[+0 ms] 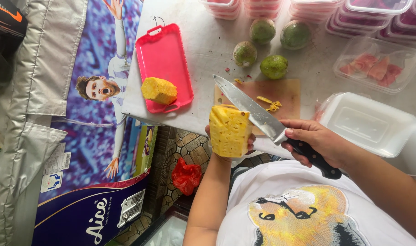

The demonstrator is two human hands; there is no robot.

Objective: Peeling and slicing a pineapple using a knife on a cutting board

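We note the knife (256,111): polished metal blade, matt black plastic handle. Peeled pineapple (229,130), wet and pitted. At 11 o'clock from it, a glossy red plastic tray (164,57). Cutting board (287,93), dull worn wood. Tabletop (203,32), scuffed white. Containers (369,123), clear smooth plastic.

Lying bare between red tray (164,59) and guavas (267,48): a strip of tabletop (203,41). Crowding the far edge and right side: stacked boxes (353,13), open tubs (367,123). Blocking the near middle: board (285,93), knife (262,118), pineapple (229,130).
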